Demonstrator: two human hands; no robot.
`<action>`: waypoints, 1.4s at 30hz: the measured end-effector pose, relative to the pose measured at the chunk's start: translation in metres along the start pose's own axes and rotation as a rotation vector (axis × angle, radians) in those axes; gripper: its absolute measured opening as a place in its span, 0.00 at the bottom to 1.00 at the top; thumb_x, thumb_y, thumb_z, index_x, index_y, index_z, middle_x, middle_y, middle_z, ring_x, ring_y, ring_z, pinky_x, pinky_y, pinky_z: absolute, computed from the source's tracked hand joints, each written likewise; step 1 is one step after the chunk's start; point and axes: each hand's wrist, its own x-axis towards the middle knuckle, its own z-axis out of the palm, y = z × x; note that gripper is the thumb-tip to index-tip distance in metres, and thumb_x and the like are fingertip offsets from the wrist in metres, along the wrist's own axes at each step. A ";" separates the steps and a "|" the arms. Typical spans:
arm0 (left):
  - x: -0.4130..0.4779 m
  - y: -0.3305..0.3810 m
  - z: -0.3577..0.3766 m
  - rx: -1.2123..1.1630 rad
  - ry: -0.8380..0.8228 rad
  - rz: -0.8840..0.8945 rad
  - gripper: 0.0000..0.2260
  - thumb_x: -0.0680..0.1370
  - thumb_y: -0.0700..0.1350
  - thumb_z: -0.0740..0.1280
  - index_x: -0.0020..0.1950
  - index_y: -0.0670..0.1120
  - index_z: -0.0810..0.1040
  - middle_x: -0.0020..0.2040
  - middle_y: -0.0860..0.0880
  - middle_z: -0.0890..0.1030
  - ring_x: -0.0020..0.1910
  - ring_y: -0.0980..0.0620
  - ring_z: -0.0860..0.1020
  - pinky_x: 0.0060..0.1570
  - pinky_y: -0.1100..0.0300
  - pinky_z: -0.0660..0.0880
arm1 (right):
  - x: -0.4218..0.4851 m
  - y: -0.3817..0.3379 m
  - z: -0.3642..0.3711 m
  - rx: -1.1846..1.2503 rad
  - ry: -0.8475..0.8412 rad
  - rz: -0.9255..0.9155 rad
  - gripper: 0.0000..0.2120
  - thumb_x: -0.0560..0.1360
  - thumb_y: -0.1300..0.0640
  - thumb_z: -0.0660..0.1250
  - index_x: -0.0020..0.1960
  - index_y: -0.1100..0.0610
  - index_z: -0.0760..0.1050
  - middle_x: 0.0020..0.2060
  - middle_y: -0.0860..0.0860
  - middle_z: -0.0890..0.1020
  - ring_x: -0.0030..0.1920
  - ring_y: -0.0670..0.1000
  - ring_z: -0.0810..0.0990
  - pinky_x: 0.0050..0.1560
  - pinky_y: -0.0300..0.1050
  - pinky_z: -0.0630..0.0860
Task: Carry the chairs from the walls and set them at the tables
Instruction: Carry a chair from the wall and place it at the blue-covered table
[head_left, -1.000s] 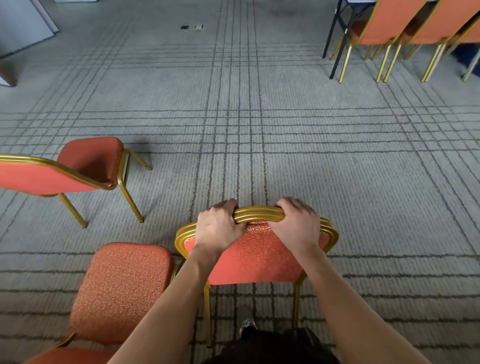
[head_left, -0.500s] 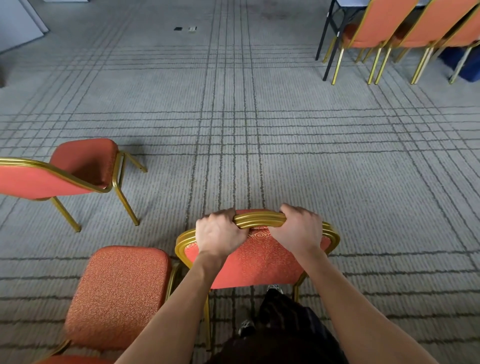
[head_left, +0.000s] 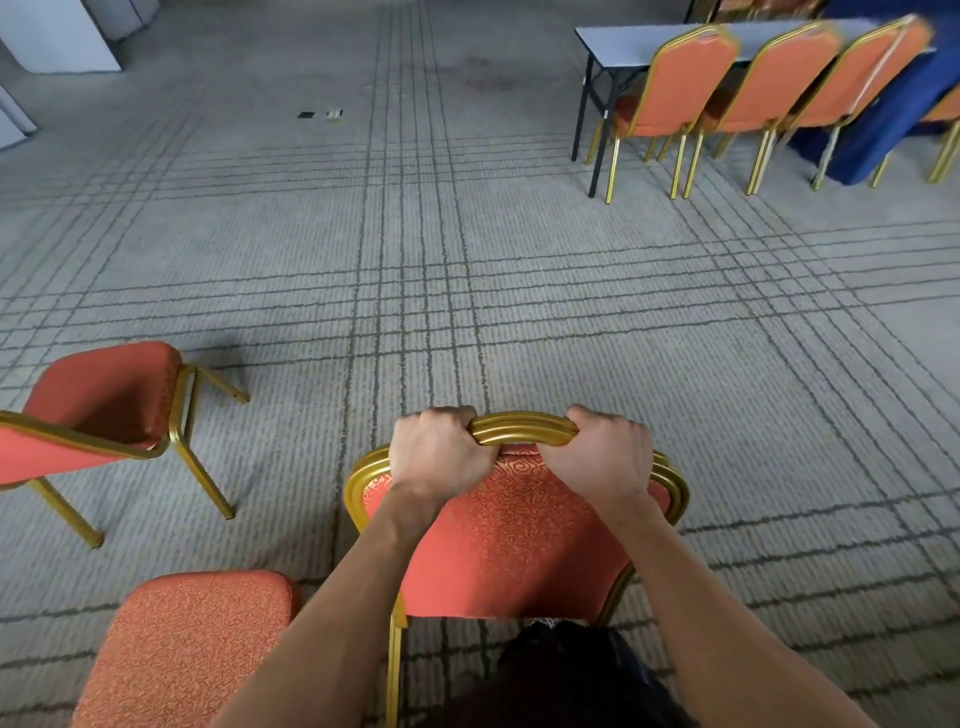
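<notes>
An orange padded chair (head_left: 511, 540) with a gold metal frame is right in front of me, its back facing me. My left hand (head_left: 436, 451) and my right hand (head_left: 605, 454) both grip the gold top rail of its back, side by side. Its seat and front legs are hidden behind the backrest. At the far right stands a grey folding table (head_left: 618, 36) with a row of three similar chairs (head_left: 675, 83) pushed up to its near side.
Two more orange chairs are on my left: one seat (head_left: 187, 639) close at the bottom left, another chair (head_left: 98, 400) further left, side-on. A blue cloth (head_left: 893, 119) hangs at the far right. Grey lined carpet (head_left: 467, 260) stretches ahead; white panels (head_left: 62, 36) stand far left.
My view has lifted and swung toward the table, which now shows more fully. Both hands keep their grip on the chair's rail, and the chair has moved forward with me.
</notes>
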 end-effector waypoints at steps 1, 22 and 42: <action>0.012 0.012 0.001 -0.013 -0.006 0.022 0.14 0.72 0.57 0.65 0.34 0.49 0.70 0.37 0.49 0.83 0.39 0.44 0.81 0.39 0.57 0.72 | 0.006 0.013 -0.001 0.008 0.009 0.027 0.23 0.63 0.49 0.76 0.26 0.52 0.62 0.19 0.43 0.61 0.19 0.47 0.60 0.30 0.36 0.52; 0.234 0.247 0.060 0.016 -0.057 0.429 0.20 0.72 0.58 0.67 0.30 0.47 0.65 0.27 0.50 0.73 0.34 0.46 0.78 0.35 0.57 0.62 | 0.128 0.259 -0.023 -0.063 0.179 0.393 0.21 0.66 0.41 0.72 0.28 0.54 0.67 0.19 0.48 0.70 0.20 0.55 0.69 0.28 0.40 0.61; 0.546 0.457 0.144 -0.196 0.011 0.799 0.16 0.66 0.56 0.69 0.29 0.45 0.72 0.23 0.49 0.74 0.24 0.44 0.68 0.29 0.60 0.59 | 0.354 0.482 -0.015 -0.232 0.239 0.703 0.20 0.65 0.44 0.73 0.29 0.53 0.65 0.20 0.46 0.67 0.21 0.56 0.70 0.26 0.41 0.65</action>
